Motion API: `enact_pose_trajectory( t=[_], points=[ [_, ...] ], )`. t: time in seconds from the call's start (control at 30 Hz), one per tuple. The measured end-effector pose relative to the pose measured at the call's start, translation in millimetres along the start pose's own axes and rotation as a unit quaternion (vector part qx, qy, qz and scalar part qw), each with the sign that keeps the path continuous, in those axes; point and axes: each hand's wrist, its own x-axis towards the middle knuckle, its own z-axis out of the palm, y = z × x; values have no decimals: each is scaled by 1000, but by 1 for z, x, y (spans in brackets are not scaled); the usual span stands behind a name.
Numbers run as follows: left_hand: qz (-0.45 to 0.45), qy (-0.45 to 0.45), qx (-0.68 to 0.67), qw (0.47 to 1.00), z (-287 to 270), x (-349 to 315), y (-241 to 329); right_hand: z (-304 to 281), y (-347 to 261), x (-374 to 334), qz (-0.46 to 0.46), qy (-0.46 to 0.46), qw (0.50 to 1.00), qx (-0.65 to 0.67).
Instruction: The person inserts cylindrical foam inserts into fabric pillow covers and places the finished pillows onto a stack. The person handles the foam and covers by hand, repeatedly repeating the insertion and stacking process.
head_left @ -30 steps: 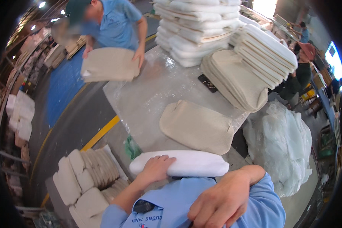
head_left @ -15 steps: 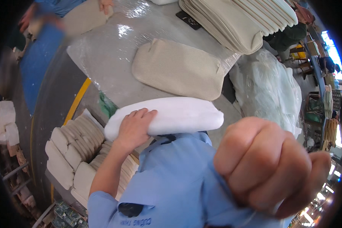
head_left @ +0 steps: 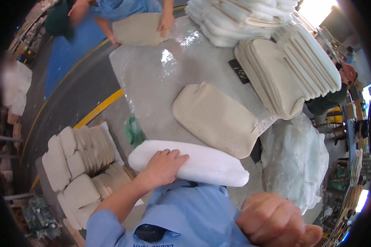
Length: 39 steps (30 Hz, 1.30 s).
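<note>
Showing a white padded piece (head_left: pixel 212 168) at the near edge of a grey worktable (head_left: pixel 152 76), close against the front of the wearer's blue shirt (head_left: pixel 193 216). The left hand (head_left: pixel 167 165) lies palm down across its left half, fingers curved over the upper surface; the thumb side is hidden, so whether the hand grasps or merely rests cannot be told. The right hand (head_left: pixel 274 218) is clenched in a fist, raised in front of the shirt and apart from the piece; its palm is out of sight.

Just beyond the white piece, a beige rounded pad (head_left: pixel 216 117) lies flat on the table, near a clear plastic sheet (head_left: pixel 169 55). Farther right stand a layered stack of beige pads (head_left: pixel 261 76) and a leaning row of white-backed pads (head_left: pixel 307 61), with a tall pile of white padding (head_left: pixel 239 20) behind. A crumpled green plastic scrap (head_left: pixel 134 131) is near the white piece's left end; a bundle of translucent plastic (head_left: pixel 294 160) sits right of the table. Lower left, further beige pads (head_left: pixel 84 154) stand in rows. Across the table, a co-worker's hands (head_left: pixel 165 24) hold a beige panel (head_left: pixel 137 29) at its two ends.
</note>
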Motion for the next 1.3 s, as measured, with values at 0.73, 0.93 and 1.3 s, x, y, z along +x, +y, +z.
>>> enact_pose_trajectory(
  t=[0.73, 0.93, 1.3],
  points=[
    [-21, -11, -17, 1000, -12, 12, 1, -31, 18, -1, 53, -125, 979, 152],
    [-39, -39, -13, 998, -9, 15, -7, -119, 25, 6, 246, -299, 921, -41],
    [-76, -64, -37, 994, -18, 17, 5, -365, 229, -88, 404, -213, 468, -757]
  ],
)
